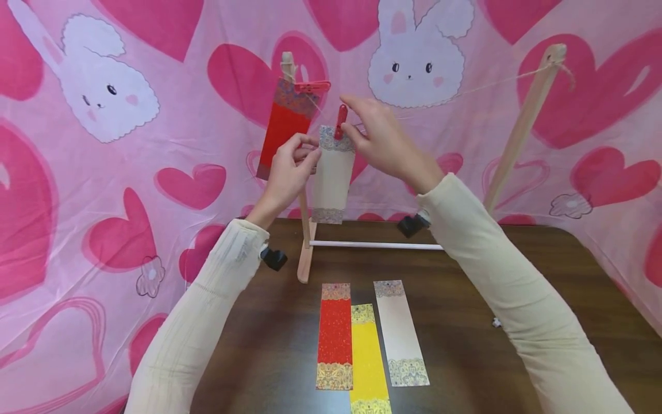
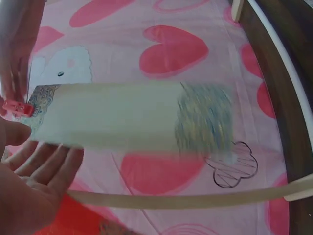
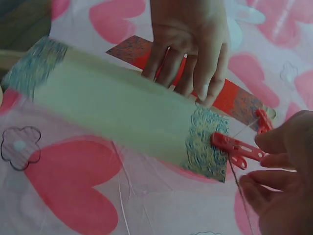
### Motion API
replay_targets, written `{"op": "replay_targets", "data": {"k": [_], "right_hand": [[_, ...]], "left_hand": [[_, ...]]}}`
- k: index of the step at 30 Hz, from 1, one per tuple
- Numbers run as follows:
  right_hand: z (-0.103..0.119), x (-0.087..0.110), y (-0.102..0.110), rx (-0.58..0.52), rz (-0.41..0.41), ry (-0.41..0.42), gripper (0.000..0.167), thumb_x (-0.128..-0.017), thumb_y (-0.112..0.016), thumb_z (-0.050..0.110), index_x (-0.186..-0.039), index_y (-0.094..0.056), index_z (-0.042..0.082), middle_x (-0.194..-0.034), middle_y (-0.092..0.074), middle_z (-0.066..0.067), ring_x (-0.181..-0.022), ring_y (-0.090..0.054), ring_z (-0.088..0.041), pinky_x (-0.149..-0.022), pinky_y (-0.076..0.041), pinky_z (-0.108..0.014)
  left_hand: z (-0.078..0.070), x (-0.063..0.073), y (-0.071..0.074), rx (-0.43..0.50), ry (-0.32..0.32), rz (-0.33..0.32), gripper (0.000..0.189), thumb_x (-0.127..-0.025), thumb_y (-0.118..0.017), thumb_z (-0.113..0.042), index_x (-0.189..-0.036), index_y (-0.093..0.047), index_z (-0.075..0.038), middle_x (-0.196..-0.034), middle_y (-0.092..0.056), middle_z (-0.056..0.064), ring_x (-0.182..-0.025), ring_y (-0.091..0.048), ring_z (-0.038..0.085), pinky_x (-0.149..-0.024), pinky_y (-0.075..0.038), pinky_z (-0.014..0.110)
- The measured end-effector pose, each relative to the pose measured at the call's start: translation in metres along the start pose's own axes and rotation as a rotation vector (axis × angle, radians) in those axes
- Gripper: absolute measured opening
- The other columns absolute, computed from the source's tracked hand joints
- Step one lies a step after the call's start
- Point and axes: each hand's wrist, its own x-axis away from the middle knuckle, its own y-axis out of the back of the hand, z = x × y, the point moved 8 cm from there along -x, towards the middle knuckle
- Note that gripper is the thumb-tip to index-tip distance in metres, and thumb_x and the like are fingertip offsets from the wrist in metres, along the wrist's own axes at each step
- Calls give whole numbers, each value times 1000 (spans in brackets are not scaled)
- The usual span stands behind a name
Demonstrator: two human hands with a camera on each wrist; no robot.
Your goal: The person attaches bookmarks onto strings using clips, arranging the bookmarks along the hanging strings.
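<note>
A cream card (image 1: 332, 178) with patterned ends hangs upright at the string, with a red clothespin (image 1: 340, 122) gripping its top end. My right hand (image 1: 388, 138) pinches the handle end of that clothespin, thumb on one side in the right wrist view. Beside the card's left edge is my left hand (image 1: 291, 164); its fingers (image 2: 61, 171) are loosely extended near the patterned top, holding nothing. The card's far end is blurred in the left wrist view. To the left, a red card (image 1: 283, 129) hangs from a second red clothespin (image 1: 312, 87) near the post.
The string (image 1: 496, 85) runs between a left wooden post (image 1: 287, 60) and a right wooden post (image 1: 524, 126). A white rod (image 1: 377, 245) joins the stand low down. Red (image 1: 335, 330), yellow (image 1: 368, 359) and white (image 1: 399, 328) cards lie on the dark table (image 1: 269, 339).
</note>
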Motion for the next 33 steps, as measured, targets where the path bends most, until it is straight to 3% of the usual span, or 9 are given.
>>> {"op": "replay_targets", "data": {"k": [5, 9, 15, 22, 27, 33], "right_hand": [[8, 23, 12, -10, -178, 116, 47, -97, -55, 1, -144, -48, -1, -147, -50, -14, -139, -41, -21, -116, -30, -30], [8, 42, 18, -8, -249, 154, 43, -95, -56, -2, -138, -54, -1, -140, -56, -15, -134, -47, -23, -114, -35, -31], [2, 65, 16, -4, -250, 148, 40, -95, -57, -2, -135, -56, -1, -134, -59, -14, -128, -51, -26, -110, -41, -37], [1, 88, 9, -23, -242, 188, 42, -93, -55, -8, -135, -54, -4, -131, -59, -18, -123, -53, -31, -106, -44, -43], [-2, 106, 5, -17, -220, 171, 44, -93, -53, -10, -136, -53, -2, -132, -59, -17, -123, -53, -31, -107, -43, -44], [-8, 127, 1, -7, -194, 155, 47, -91, -55, -11, -136, -53, -1, -132, -59, -16, -122, -53, -30, -103, -46, -46]], "left_hand": [[6, 18, 7, -9, 19, -20, 28, -98, -62, -9, -124, -58, 0, -117, -69, 18, -109, -67, 29, -98, -51, 34], [-1, 34, 11, -14, 18, -14, 27, -97, -60, -2, -122, -56, 6, -116, -66, 26, -108, -66, 38, -99, -50, 38], [-2, 55, 12, -39, 64, 21, 27, -97, -58, 2, -122, -52, 11, -117, -62, 31, -108, -64, 41, -100, -49, 40], [33, 69, 12, -54, 67, 16, 27, -96, -63, -3, -121, -55, 6, -113, -67, 22, -107, -66, 32, -98, -50, 42], [35, 81, 10, -62, 60, 27, 23, -95, -65, -4, -117, -57, 2, -111, -68, 19, -104, -67, 25, -93, -53, 38], [37, 97, 10, -66, 69, 33, 25, -95, -64, -2, -118, -57, 3, -113, -67, 20, -106, -65, 29, -90, -52, 33]]}}
